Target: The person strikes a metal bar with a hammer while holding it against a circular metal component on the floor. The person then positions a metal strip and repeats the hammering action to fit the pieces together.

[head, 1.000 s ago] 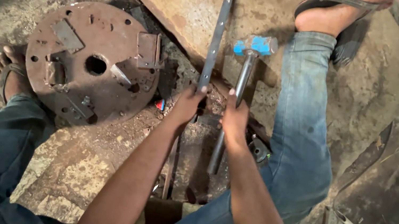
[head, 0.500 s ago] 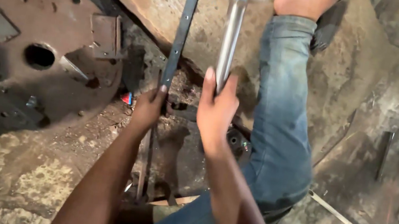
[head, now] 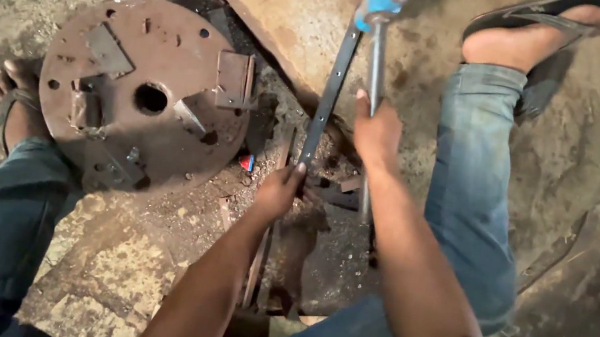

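Biggest thing on the floor is the round rusty steel disc [head: 143, 95] with the centre hole and welded tabs, so I'll place everything off that. Just right of the disc is the long flat dark steel strip [head: 329, 94], lying up against the tan slab [head: 279, 2]. My left hand [head: 278, 189] has its fingers wrapped around the strip's near end. My right hand [head: 376, 131], further right of the disc, is fisted tight round the blue-headed hammer [head: 381, 11], head raised over the strip's far end. Looks like mid-hammering; next blow needs that strip pinned steady. No containers anywhere near the disc.
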